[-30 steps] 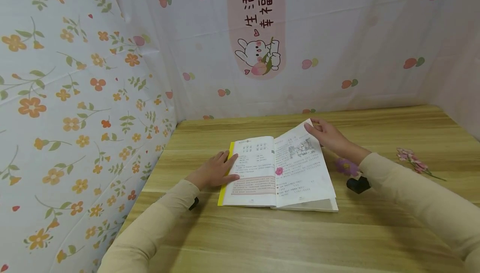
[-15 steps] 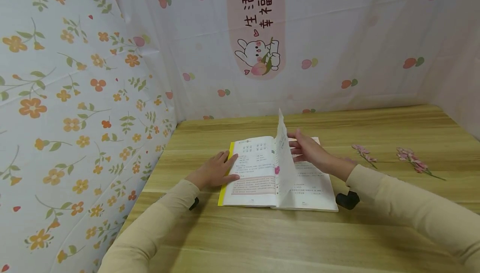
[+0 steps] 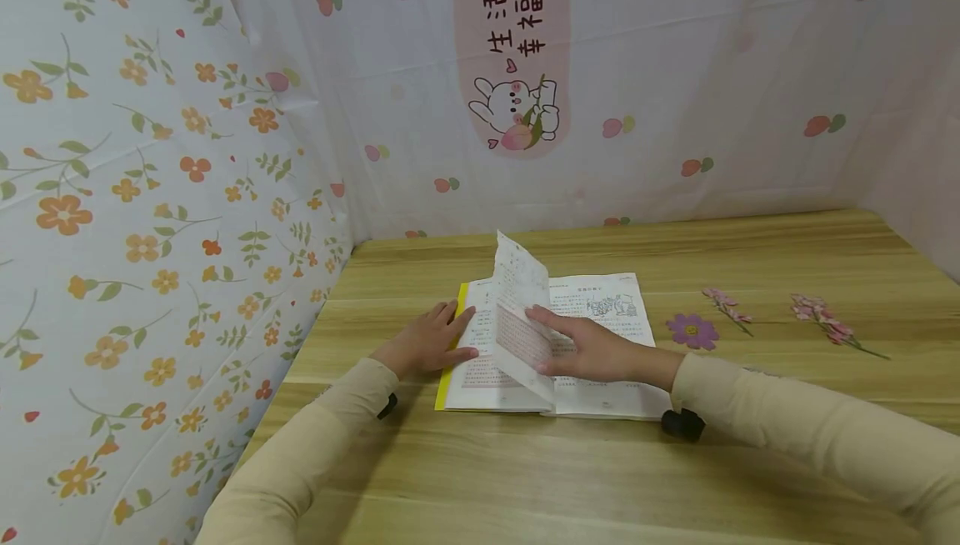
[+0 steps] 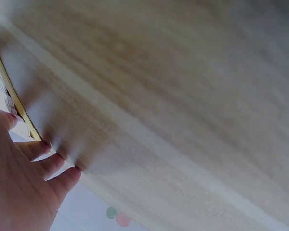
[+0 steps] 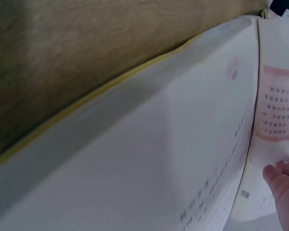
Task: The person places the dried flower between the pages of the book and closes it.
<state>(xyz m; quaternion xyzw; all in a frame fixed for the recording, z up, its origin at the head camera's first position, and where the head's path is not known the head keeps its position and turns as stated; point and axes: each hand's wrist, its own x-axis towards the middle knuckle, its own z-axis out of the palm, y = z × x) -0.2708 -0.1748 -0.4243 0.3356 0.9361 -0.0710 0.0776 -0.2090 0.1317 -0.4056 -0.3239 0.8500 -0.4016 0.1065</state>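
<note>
An open book with a yellow cover edge lies on the wooden table. One of its pages stands up from the spine, leaning left. My right hand touches that leaf from its right side with extended fingers, over the right-hand page. In the right wrist view, fingertips of the right hand meet the paper beside a pink text box. My left hand rests on the book's left edge, fingers spread. The left wrist view shows the left hand's fingers reaching over the table by the yellow edge.
Right of the book lie a purple flower and two pink flower sprigs, the nearer sprig and the farther sprig. A patterned cloth hangs behind the table, and a floral cloth borders its left side.
The right hand has moved left, swinging the page from the right side past upright to a left lean. The pink flower at the spine is now hidden. The left hand stays put.
</note>
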